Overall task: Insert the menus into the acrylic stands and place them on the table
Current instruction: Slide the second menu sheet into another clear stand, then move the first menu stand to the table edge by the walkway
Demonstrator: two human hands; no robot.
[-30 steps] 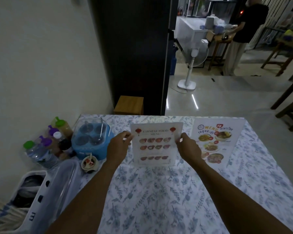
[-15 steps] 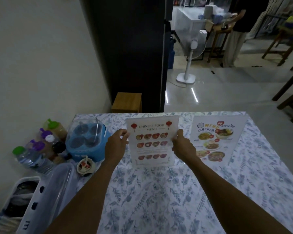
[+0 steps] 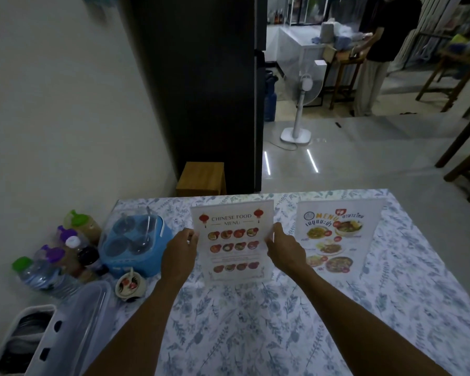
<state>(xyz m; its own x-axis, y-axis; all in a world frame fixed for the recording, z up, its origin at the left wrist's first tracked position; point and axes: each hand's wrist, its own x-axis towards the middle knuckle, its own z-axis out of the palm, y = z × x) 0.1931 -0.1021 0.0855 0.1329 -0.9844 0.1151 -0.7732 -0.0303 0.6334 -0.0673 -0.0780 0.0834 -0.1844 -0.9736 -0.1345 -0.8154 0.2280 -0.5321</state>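
Note:
An acrylic stand with the Chinese food menu (image 3: 232, 241) inside stands upright on the floral tablecloth (image 3: 255, 321), its base touching the cloth. My left hand (image 3: 179, 249) grips its left edge and my right hand (image 3: 284, 248) grips its right edge. A second acrylic stand with a Thai menu (image 3: 334, 240) stands upright to the right, apart from my hands.
At the table's left stand a blue condiment caddy (image 3: 136, 245), several sauce and water bottles (image 3: 65, 256), a small sauce bowl (image 3: 129, 286) and a white basket (image 3: 38, 335). Beyond the table are a wooden stool (image 3: 201, 177), a floor fan (image 3: 301, 104) and a person (image 3: 375, 50).
Both hands have kept hold of the Chinese menu stand and shifted it a little away from me; its base now rests on the cloth. The Thai menu stand has not moved.

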